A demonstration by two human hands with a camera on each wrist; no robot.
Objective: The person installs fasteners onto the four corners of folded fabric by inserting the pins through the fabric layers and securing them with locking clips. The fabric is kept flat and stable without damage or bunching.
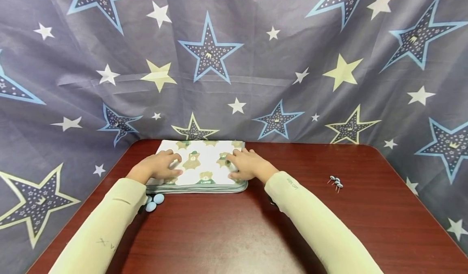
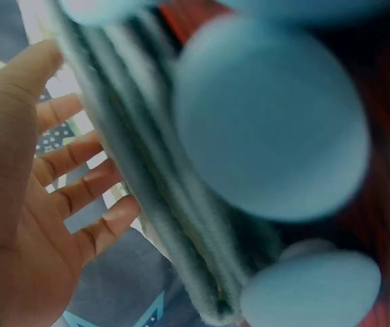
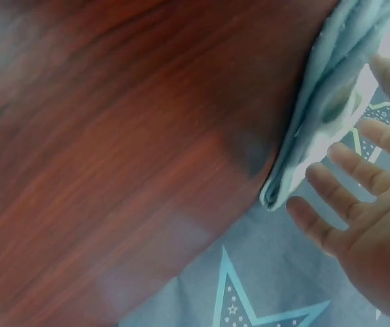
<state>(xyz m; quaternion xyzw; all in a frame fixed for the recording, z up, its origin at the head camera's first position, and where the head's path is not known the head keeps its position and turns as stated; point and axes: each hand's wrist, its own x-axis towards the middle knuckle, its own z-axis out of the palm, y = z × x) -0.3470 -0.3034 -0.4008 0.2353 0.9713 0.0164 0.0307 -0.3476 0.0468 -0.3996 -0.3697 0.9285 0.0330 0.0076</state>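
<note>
A folded baby blanket point(image 1: 208, 172), white with brown bears and a grey-green edging, lies in several layers toward the back of the table. My left hand point(image 1: 161, 164) rests on its left side, fingers spread and loosely bent. On the right side of the blanket lies my right hand point(image 1: 248, 164), its fingers likewise relaxed. In the left wrist view, the fingertips of the left hand point(image 2: 52, 177) reach the edge of the layered blanket point(image 2: 140, 150). The right wrist view has the right hand point(image 3: 365, 204) with fingers apart beside the folded blanket edge point(image 3: 317, 102).
Several light blue round-headed pieces point(image 1: 151, 206) lie beside the left wrist, at the blanket's front left corner. Farther right are several blue-headed pins point(image 1: 337, 181) with thin shafts. A star-patterned curtain point(image 1: 234, 62) hangs behind and around the dark red wooden table point(image 1: 226, 233).
</note>
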